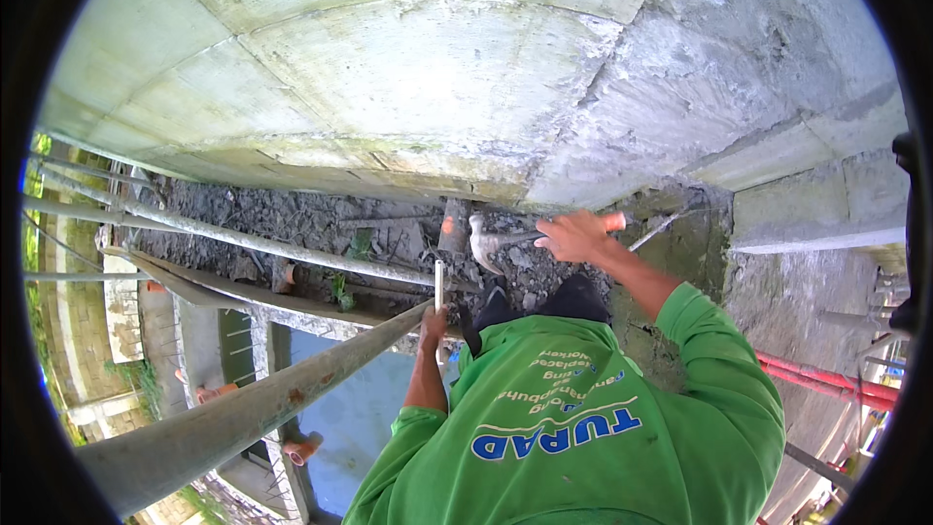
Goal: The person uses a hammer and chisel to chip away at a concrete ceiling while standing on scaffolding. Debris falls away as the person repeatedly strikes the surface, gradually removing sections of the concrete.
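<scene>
My right hand (574, 237) is closed around the handle of a claw hammer (485, 242), whose metal head points left over the rubble. The orange butt of its handle sticks out past my hand. Lower and to the left, my left hand (434, 324) grips a thin pale rod (439, 283) that stands upright in the picture; whether it is a pipe or a bar I cannot tell. That hand is beside the end of a thick grey metal pole (291, 395). An orange-marked cylindrical stub (453, 227) lies between the rod and the concrete wall, left of the hammer head.
A large concrete wall (437, 73) rises in front. Rubble (277, 215) and small plants fill the narrow ledge at its foot. Scaffold pipes (291, 251) cross on the left, above a drop with orange pipe stubs (302, 450). Red pipes (824, 375) run at right.
</scene>
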Tool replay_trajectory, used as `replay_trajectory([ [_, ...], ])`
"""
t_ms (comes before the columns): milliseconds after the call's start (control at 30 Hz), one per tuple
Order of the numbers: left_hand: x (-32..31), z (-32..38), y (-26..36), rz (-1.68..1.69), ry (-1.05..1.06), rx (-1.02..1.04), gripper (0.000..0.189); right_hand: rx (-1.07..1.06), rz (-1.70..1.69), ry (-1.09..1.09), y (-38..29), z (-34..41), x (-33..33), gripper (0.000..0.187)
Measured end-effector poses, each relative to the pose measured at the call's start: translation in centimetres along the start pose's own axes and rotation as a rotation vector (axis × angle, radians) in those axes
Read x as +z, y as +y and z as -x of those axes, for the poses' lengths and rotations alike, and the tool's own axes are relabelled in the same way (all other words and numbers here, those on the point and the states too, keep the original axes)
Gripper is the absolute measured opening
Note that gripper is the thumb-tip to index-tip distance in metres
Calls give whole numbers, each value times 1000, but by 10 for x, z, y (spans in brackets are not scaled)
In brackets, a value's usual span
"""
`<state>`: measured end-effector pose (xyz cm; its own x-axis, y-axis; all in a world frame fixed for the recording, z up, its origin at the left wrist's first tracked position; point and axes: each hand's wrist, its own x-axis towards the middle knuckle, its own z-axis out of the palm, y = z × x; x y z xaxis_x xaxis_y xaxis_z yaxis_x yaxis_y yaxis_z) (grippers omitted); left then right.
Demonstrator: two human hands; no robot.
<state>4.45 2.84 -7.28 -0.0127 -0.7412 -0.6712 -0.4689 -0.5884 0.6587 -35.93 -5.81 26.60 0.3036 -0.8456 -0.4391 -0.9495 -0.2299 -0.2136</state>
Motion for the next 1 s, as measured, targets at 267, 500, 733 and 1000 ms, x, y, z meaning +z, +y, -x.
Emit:
replay_trajectory([
  [267,3,36,136,23,154,469,49,297,-215,98,-2,-1,11,42],
  [500,9,14,155,120,129,346,44,252,-105,222,20,-28,-33,41],
  [733,1,10,116,142,209,350,48,51,-59,46,-13,0,-26,41],
  [1000,-7,42,120,192,137,257,51,156,-133,126,-10,-5,-9,44],
])
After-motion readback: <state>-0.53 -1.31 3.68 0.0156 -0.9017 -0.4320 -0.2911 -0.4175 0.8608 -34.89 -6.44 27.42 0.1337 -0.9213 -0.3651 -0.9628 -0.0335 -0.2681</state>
